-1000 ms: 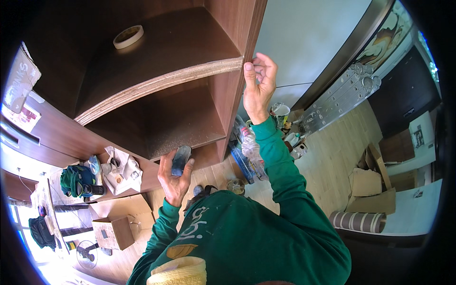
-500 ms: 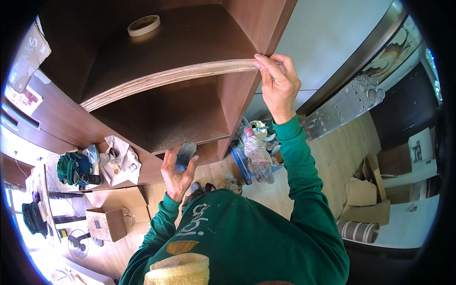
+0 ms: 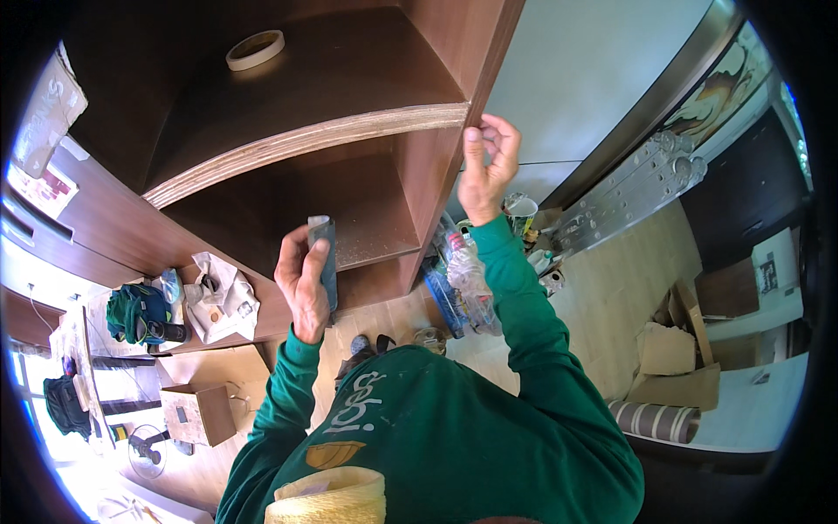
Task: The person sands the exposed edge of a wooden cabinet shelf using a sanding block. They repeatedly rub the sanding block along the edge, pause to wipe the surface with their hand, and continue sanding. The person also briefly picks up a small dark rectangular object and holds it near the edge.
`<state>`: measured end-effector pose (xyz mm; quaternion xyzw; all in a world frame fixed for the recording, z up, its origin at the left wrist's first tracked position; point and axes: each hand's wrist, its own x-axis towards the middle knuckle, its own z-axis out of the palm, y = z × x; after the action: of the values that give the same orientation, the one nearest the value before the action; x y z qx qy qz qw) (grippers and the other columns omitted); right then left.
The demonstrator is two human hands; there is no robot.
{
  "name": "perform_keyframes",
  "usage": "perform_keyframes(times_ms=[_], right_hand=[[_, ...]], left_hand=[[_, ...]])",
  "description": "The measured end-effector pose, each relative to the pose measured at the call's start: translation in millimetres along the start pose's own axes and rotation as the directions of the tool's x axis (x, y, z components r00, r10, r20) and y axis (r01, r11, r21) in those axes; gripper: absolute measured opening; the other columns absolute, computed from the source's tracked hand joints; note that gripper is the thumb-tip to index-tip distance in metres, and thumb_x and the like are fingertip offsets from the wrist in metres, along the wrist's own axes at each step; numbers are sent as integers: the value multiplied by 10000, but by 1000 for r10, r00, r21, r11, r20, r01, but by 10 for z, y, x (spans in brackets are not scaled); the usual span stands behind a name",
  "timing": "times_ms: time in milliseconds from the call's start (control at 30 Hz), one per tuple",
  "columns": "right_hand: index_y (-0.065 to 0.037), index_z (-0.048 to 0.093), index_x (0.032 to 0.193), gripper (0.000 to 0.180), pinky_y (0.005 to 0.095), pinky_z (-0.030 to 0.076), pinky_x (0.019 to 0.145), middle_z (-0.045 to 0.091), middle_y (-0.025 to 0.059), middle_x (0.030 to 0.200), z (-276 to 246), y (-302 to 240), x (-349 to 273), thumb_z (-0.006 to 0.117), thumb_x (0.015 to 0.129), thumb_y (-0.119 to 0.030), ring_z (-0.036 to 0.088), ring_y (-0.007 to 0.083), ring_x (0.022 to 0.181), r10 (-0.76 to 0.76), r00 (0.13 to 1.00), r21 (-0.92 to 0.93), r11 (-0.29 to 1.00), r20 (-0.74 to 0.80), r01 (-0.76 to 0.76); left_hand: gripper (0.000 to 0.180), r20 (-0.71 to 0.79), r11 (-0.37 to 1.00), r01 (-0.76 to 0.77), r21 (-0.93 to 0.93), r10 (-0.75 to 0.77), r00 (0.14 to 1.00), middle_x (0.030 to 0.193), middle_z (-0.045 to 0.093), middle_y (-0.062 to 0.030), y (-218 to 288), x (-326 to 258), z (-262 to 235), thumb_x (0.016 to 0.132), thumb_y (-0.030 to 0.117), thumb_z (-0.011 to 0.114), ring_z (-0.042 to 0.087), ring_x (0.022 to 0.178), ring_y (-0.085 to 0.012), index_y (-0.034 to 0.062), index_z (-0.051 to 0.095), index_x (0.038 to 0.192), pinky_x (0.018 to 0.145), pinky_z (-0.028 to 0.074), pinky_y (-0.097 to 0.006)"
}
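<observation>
My left hand [image 3: 303, 284] grips a folded piece of grey-blue sandpaper [image 3: 325, 253], its thumb pressed on the face. The sandpaper stands on end in front of the lower shelf [image 3: 375, 249], which has pale dust along its front. Above it runs the curved shelf edge [image 3: 305, 146] of a brown cabinet, with bare plywood layers showing. My right hand [image 3: 489, 170] is beside the cabinet's right upright [image 3: 428, 188], just below the end of that edge. Its thumb is up and its fingers are loosely bent and apart, with nothing in them.
A tape roll [image 3: 255, 50] lies on the upper shelf. Bags and cups [image 3: 471, 279] crowd the floor right of the cabinet. At left are a paper sheet [image 3: 223, 310] and a cardboard box [image 3: 199, 412]; a striped roll [image 3: 655, 422] lies at lower right.
My right hand has come off the plywood edge and moved down beside the upright. My left hand has raised the sandpaper and turned it on end.
</observation>
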<state>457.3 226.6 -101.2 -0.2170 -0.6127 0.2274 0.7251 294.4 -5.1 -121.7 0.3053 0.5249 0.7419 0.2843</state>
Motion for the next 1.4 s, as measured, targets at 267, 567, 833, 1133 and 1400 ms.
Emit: perform_keyframes(times_ms=[267, 567, 833, 1133, 1400], right_hand=[[6, 557, 1168, 381, 379, 485, 862, 638, 130, 1035, 226, 278, 11, 453, 1055, -343, 593, 217, 934, -35, 997, -35, 999, -67, 33], [19, 629, 1106, 425, 389, 508, 783, 655, 163, 990, 206, 299, 17, 433, 1062, -356, 637, 275, 868, 121, 991, 91, 989, -54, -116], [16, 641, 1070, 441, 401, 506, 767, 642, 163, 975, 178, 302, 42, 446, 1066, -380, 637, 297, 857, 94, 995, 108, 989, 25, -96], [13, 644, 1058, 457, 403, 501, 758, 631, 163, 968, 180, 322, 51, 431, 1075, -391, 630, 311, 853, 66, 997, 113, 991, 37, -69], [13, 644, 1062, 442, 403, 501, 766, 630, 170, 979, 180, 321, 53, 431, 1074, -374, 626, 316, 856, 60, 997, 120, 991, 41, -64]], left_hand=[[233, 74, 807, -512, 294, 514, 854, 1025, 642, -57, 86, 343, 1082, 846, 80, 820, 594, 903, -147, 28, 749, 1061, 816, 487, -271], [215, -18, 491, -683, 541, 819, 574, 955, 702, -86, -143, 609, 1769, 843, 53, 826, 664, 833, -181, 18, 762, 1045, 749, 530, -294], [208, 0, 294, -723, 625, 926, 377, 913, 711, -64, -209, 746, 1907, 761, 14, 840, 662, 769, -210, 62, 734, 934, 677, 534, -315], [266, 69, 162, -752, 638, 961, 266, 867, 685, -62, -170, 824, 1897, 689, -27, 820, 631, 726, -244, 64, 721, 918, 645, 508, -341], [211, 126, 104, -774, 624, 965, 230, 854, 701, -79, -166, 814, 1864, 732, -36, 835, 654, 716, -224, 44, 718, 889, 620, 532, -316]])
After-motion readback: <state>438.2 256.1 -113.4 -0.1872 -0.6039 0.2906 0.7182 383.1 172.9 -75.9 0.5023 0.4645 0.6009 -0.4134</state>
